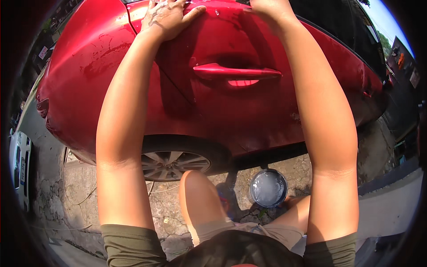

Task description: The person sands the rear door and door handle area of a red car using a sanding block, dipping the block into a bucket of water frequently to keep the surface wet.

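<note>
My left hand (167, 18) rests on the red car's wet upper panel (218, 33) at the top of the view, fingers spread and whitish suds or water on them. My right hand (271, 11) reaches to the same panel, just below the dark window (338, 35); its fingers are cut off or hidden, so I cannot see what they hold, if anything. Below and between my hands is the red door handle (235, 71).
The car's wheel (171, 164) is low in front, beside my knee. A bucket of cloudy water (268, 189) stands on cracked concrete (164, 204). A thin hose or cord (78, 200) lies at left. A white car (20, 169) is at far left, a ledge (387, 200) at right.
</note>
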### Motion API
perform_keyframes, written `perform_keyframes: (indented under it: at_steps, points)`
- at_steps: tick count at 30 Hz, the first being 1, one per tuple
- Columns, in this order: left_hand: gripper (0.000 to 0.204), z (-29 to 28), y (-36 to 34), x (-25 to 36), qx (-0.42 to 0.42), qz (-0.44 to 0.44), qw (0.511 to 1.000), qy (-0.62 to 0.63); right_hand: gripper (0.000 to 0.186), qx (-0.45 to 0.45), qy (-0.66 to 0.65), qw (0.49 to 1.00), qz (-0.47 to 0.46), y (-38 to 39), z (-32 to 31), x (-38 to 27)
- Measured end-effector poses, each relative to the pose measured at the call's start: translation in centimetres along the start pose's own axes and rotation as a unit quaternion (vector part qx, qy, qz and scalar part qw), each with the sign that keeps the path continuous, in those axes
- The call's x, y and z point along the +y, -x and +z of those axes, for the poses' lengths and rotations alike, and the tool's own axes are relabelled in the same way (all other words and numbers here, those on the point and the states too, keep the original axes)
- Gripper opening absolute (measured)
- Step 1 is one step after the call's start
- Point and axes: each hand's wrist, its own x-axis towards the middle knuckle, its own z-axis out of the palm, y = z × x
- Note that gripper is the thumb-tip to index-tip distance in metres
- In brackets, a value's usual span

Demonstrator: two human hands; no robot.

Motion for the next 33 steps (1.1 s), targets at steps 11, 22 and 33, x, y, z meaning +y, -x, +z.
perform_keyframes:
  at_steps: [11,22,33]
  points:
    - [0.080,-2.5,15.9,-11.4,0.123,-0.150,0.975,-0.112,0.065,0.355,0.459,0.774,-0.255,1.8,9.6,17.5]
    - [0.085,-3.8,25.4,-11.7,0.104,-0.225,0.966,-0.072,0.051,0.127,0.023,0.935,-0.330,6.1,13.0,11.5]
    - [0.068,-1.5,30.3,-11.0,0.173,-0.245,0.953,-0.037,0.038,0.436,-0.458,0.631,0.449,41.9,26.9,61.9]
